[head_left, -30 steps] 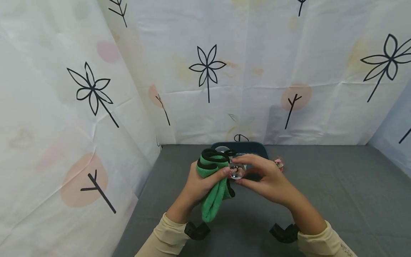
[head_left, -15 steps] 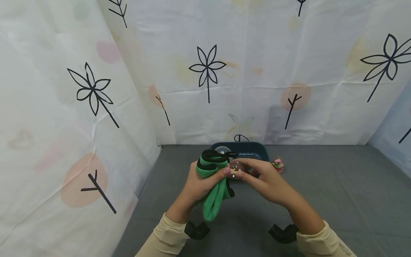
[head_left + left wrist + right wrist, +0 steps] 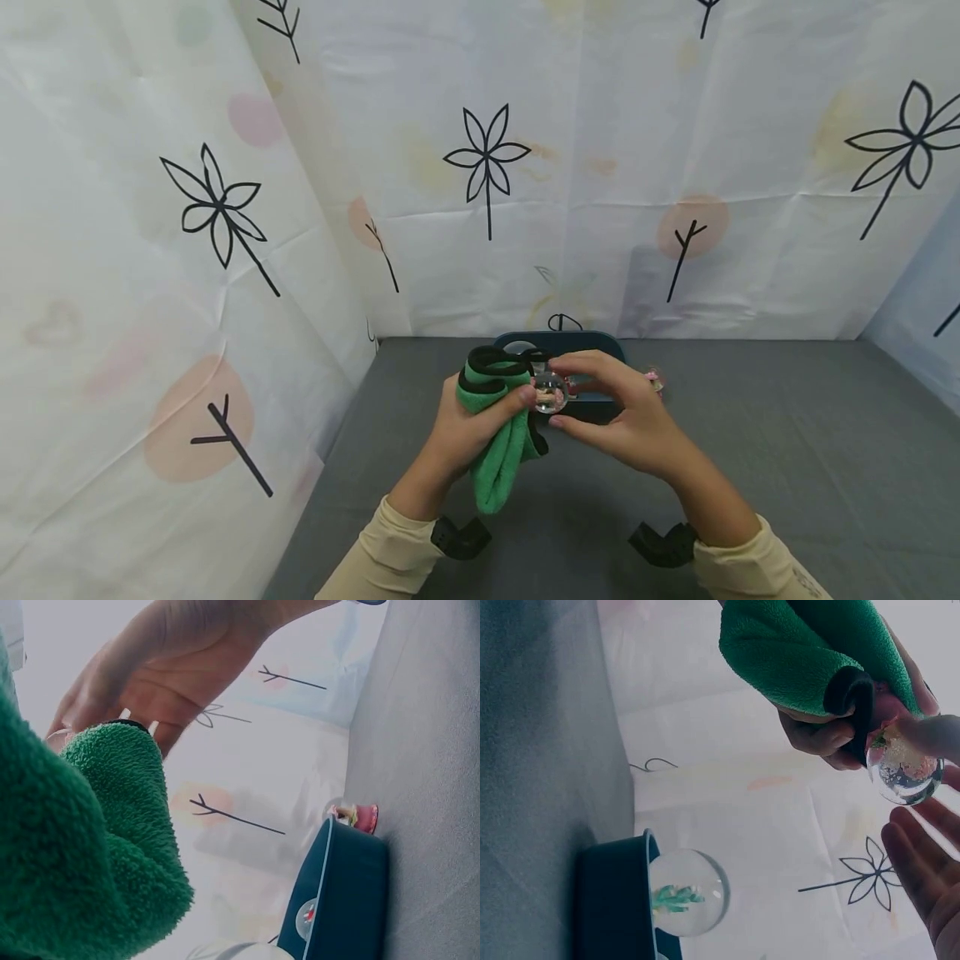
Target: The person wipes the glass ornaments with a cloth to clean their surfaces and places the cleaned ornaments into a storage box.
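My left hand (image 3: 471, 425) grips a folded green towel (image 3: 501, 462) with black edging, and with it a small snow globe (image 3: 551, 393). The globe's clear ball sticks out to the right, pink and pale bits inside; its pink base is partly wrapped in the towel. Around the ball stands my right hand (image 3: 626, 412), thumb below and fingers above, with small gaps to the glass in the head view. In the right wrist view the thumb overlaps the ball's edge, so contact there is unclear. The towel hides most of the left fingers in the left wrist view.
Behind the hands stands a dark blue bin (image 3: 592, 342) holding several clear globes, one with a green figure (image 3: 676, 898). To its right, on the grey tabletop (image 3: 787, 450), sits another small snow globe (image 3: 365, 817) with a pink base. A patterned white cloth (image 3: 585, 250) hangs behind.
The right fingers closed on the globe half a second ago and have now spread off it. The ball's insides face differently, so it has turned. The left hand and towel have barely moved.
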Available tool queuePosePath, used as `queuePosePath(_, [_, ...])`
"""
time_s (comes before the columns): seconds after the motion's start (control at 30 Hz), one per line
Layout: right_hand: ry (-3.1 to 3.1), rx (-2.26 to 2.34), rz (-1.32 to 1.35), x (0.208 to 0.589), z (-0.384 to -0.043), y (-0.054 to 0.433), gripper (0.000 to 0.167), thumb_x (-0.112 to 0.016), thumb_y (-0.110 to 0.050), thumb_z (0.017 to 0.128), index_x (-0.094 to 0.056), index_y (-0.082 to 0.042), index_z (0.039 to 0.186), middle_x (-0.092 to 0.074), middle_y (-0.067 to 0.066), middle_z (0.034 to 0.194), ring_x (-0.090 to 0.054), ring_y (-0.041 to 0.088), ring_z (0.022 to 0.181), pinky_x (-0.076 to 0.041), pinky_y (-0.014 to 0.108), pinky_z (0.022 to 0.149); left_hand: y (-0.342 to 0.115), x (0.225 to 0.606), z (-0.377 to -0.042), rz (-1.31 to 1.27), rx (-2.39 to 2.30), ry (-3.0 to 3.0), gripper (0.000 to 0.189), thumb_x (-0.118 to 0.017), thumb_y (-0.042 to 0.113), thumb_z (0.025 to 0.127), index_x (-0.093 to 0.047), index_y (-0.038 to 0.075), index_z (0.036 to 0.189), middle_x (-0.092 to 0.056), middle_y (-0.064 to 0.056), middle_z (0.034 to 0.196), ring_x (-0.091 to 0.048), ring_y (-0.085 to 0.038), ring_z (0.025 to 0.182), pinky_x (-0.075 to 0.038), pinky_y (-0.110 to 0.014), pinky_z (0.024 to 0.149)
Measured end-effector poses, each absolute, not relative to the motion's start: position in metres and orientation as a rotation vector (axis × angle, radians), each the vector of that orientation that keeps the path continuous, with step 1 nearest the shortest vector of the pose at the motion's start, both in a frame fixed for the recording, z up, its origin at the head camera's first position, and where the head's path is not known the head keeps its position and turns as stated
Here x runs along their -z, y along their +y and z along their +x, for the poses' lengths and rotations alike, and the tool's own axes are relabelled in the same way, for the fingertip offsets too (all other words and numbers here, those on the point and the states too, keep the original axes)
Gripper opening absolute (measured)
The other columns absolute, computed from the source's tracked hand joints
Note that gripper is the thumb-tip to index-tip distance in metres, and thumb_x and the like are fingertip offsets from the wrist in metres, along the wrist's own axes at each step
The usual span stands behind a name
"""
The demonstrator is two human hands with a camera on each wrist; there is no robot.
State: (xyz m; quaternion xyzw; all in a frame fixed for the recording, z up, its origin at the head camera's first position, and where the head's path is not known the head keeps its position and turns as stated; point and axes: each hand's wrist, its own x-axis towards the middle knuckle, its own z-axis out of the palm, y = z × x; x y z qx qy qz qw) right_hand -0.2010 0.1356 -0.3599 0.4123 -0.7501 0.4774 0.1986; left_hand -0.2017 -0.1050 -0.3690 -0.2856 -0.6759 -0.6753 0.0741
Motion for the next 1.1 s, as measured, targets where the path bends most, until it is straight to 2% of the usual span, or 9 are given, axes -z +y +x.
queuePosePath(0.17, [-2.035,-1.281,1.246,0.3596,-0.2011,0.1355,0.064,-0.088,0.014,0.076,-0.070,-0.003,0.134,-0.066,0.016,0.138,-0.060,0.009,0.133,-0.057,0.019,0.101,-0.1040,0.3691,-0.2012,-0.878,2.058,-1.992,0.016,-0.075,0.011,0.100,-0.072,0.004,0.114,-0.076,-0.008,0.096,-0.076,-0.019,0.084,-0.066,-0.038,0.076])
queuePosePath(0.33, [-2.022,-1.263,1.272,0.3595,-0.2014,0.1339,0.063,-0.087,0.017,0.076,-0.071,-0.003,0.134,-0.068,0.017,0.135,-0.063,0.008,0.130,-0.058,0.018,0.097,-0.1036,0.3701,-0.2014,-0.855,2.066,-1.999,0.015,-0.076,0.011,0.099,-0.073,0.007,0.113,-0.076,-0.007,0.093,-0.076,-0.018,0.082,-0.066,-0.036,0.075])
queuePosePath(0.47, [-2.036,-1.275,1.274,0.3600,-0.2010,0.1347,0.064,-0.086,0.017,0.076,-0.069,-0.001,0.135,-0.069,0.017,0.134,-0.066,0.006,0.123,-0.062,0.022,0.089,-0.1035,0.3708,-0.2026,-0.876,2.061,-1.999,0.013,-0.075,0.010,0.100,-0.073,0.007,0.113,-0.076,-0.007,0.093,-0.076,-0.018,0.082,-0.066,-0.038,0.075])
queuePosePath(0.67, [-2.194,-1.362,1.204,0.3579,-0.1983,0.1353,0.054,-0.080,0.005,0.090,-0.064,0.000,0.142,-0.072,0.015,0.135,-0.073,0.009,0.105,-0.065,0.030,0.080,-0.1039,0.3694,-0.2029,-0.887,2.047,-2.003,0.010,-0.075,0.011,0.100,-0.073,0.007,0.109,-0.074,-0.008,0.091,-0.074,-0.018,0.078,-0.066,-0.039,0.071])
queuePosePath(0.77, [-2.286,-1.440,1.152,0.3559,-0.1957,0.1352,0.049,-0.072,-0.001,0.100,-0.060,0.001,0.147,-0.069,0.016,0.140,-0.076,0.010,0.101,-0.065,0.029,0.079,-0.1046,0.3695,-0.2020,-0.846,2.030,-2.025,0.016,-0.077,0.011,0.098,-0.074,0.009,0.114,-0.075,-0.007,0.096,-0.074,-0.016,0.082,-0.066,-0.036,0.074])
queuePosePath(0.87, [-2.334,-1.479,1.114,0.3546,-0.1944,0.1347,0.046,-0.068,-0.005,0.104,-0.058,0.002,0.148,-0.067,0.017,0.143,-0.076,0.010,0.099,-0.065,0.028,0.079,-0.1048,0.3697,-0.2014,-0.825,2.018,-2.042,0.021,-0.077,0.010,0.097,-0.074,0.010,0.119,-0.076,-0.007,0.102,-0.075,-0.015,0.088,-0.066,-0.036,0.078])
queuePosePath(0.97, [-2.319,-1.465,1.108,0.3553,-0.1951,0.1337,0.045,-0.069,-0.004,0.103,-0.059,0.001,0.147,-0.067,0.016,0.143,-0.076,0.012,0.105,-0.065,0.029,0.084,-0.1048,0.3698,-0.2013,-0.822,2.017,-2.039,0.021,-0.078,0.010,0.097,-0.074,0.010,0.119,-0.076,-0.009,0.102,-0.075,-0.016,0.088,-0.066,-0.037,0.079])
queuePosePath(1.1, [-2.212,-1.392,1.099,0.3583,-0.1980,0.1326,0.052,-0.078,0.001,0.094,-0.062,-0.003,0.144,-0.068,0.014,0.139,-0.074,0.017,0.114,-0.065,0.033,0.090,-0.1046,0.3685,-0.2010,-0.829,2.023,-2.017,0.020,-0.077,0.012,0.098,-0.074,0.011,0.118,-0.077,-0.010,0.100,-0.077,-0.018,0.086,-0.067,-0.040,0.076])
